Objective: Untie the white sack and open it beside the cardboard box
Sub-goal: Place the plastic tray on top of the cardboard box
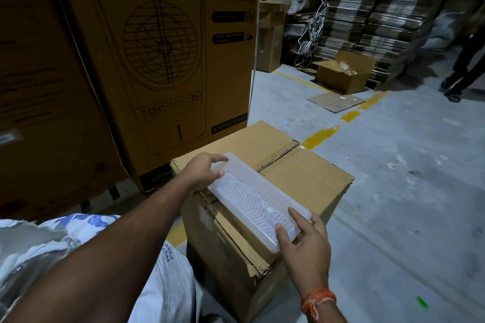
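On top of the cardboard box, your left hand and right hand each pinched an end of a white plastic grille. The white sack, near left beside the box, looked open already.

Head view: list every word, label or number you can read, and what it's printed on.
"WOR / FOR", partial blue print on the white sack.
"OZON", cut off, at the foot of the tall fan-printed carton.
"3", small panel low on that carton.
Brand name above the fan drawing, black feature labels and tape print on the cardboard box: too blurred.
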`<control>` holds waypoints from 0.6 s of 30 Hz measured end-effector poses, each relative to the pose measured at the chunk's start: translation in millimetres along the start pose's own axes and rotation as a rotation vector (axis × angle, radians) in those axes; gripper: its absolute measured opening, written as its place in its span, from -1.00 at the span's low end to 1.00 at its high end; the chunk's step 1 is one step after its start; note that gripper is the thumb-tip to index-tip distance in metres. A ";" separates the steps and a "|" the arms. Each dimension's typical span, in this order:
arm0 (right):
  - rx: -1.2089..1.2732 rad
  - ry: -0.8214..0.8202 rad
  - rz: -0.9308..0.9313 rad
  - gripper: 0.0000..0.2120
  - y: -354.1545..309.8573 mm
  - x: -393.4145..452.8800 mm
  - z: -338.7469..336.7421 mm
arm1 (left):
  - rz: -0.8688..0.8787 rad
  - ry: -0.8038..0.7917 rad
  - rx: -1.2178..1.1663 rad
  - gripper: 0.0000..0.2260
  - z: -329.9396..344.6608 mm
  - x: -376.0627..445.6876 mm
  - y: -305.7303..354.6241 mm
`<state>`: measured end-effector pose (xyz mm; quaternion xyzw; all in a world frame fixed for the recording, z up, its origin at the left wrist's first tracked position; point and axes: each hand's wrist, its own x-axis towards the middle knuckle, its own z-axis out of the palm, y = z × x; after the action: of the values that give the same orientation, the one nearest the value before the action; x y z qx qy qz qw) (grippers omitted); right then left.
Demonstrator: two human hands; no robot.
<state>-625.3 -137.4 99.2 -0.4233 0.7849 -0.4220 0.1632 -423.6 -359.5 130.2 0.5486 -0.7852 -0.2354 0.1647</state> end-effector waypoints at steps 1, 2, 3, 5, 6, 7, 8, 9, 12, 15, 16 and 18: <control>-0.015 -0.002 0.007 -0.57 -0.8 0.0 0.4 | -0.001 -0.006 0.014 -0.57 1.4 2.4 1.2; -0.032 -0.001 0.012 -0.55 -1.1 -0.3 1.0 | 0.003 -0.015 0.032 -0.57 2.6 5.2 1.3; -0.055 0.004 0.011 -0.54 -0.7 -0.9 1.8 | 0.008 -0.027 0.050 -0.56 3.7 7.6 1.2; -0.089 0.016 -0.007 -0.50 1.3 -2.3 4.1 | 0.019 -0.047 0.077 -0.56 5.0 12.1 0.2; -0.087 0.013 -0.019 -0.47 2.7 -3.0 5.2 | 0.023 -0.053 0.082 -0.55 5.4 14.0 -0.2; -0.082 0.001 -0.032 -0.43 4.3 -3.5 6.2 | 0.026 -0.053 0.086 -0.55 6.0 15.4 0.0; -0.080 -0.016 -0.044 -0.37 5.9 -3.5 7.2 | 0.029 -0.047 0.087 -0.55 6.7 17.2 0.1; -0.080 -0.033 -0.053 -0.31 7.3 -3.6 7.6 | 0.033 -0.040 0.088 -0.56 7.4 18.1 1.1; -0.100 -0.058 -0.077 -0.17 9.9 -0.9 6.0 | 0.034 -0.018 0.086 -0.56 11.2 21.9 2.9; -0.125 -0.082 -0.111 -0.11 10.7 3.8 2.3 | 0.017 -0.017 0.083 -0.56 16.6 22.6 4.9; -0.135 -0.093 -0.115 -0.11 10.8 5.0 1.1 | 0.008 -0.012 0.080 -0.57 18.4 22.7 5.0; -0.152 -0.112 -0.109 -0.10 10.6 6.5 -0.4 | -0.008 -0.004 0.080 -0.57 20.0 23.3 5.5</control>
<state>-635.0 -139.4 91.6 -0.4993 0.7801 -0.3454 0.1511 -446.2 -376.0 116.5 0.5576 -0.7920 -0.2055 0.1401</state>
